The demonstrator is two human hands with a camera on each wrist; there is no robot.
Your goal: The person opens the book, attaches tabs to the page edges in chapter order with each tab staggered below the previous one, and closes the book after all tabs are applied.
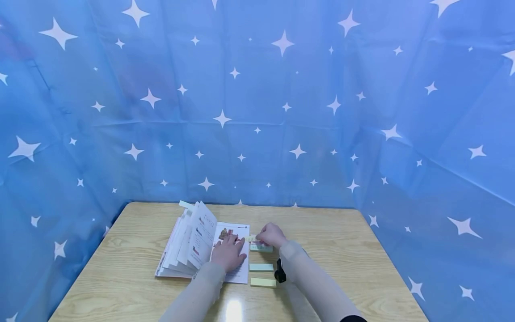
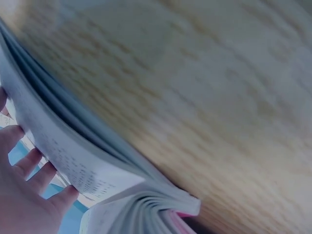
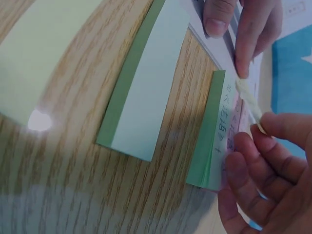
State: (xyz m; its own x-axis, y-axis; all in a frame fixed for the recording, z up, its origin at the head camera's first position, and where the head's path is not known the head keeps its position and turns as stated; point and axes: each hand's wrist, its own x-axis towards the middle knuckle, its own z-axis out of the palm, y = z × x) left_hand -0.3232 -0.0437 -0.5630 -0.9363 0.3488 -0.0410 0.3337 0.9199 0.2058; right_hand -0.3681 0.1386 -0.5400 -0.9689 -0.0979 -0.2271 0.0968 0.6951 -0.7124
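An open book (image 1: 204, 232) lies on the table with a thick fan of pages raised on its left side. My left hand (image 1: 227, 256) rests flat on the right-hand page, its fingers spread. At that page's right edge, my right hand (image 1: 271, 235) pinches a narrow yellow sticky note (image 3: 249, 102) between thumb and finger. A left fingertip is right at the note's other end in the right wrist view. Under the right hand sits a green sticky-note pad (image 3: 209, 131) with handwriting on it, and a pink strip (image 3: 239, 114) shows beside it.
Nearer the table's front lie a pale green pad (image 1: 261, 267) and a pale yellow pad (image 1: 263, 282), in line beside the book. A pale tab (image 1: 186, 205) sticks out at the book's top. Behind the wooden table (image 1: 330, 250) hangs a blue star-patterned curtain (image 1: 257, 98).
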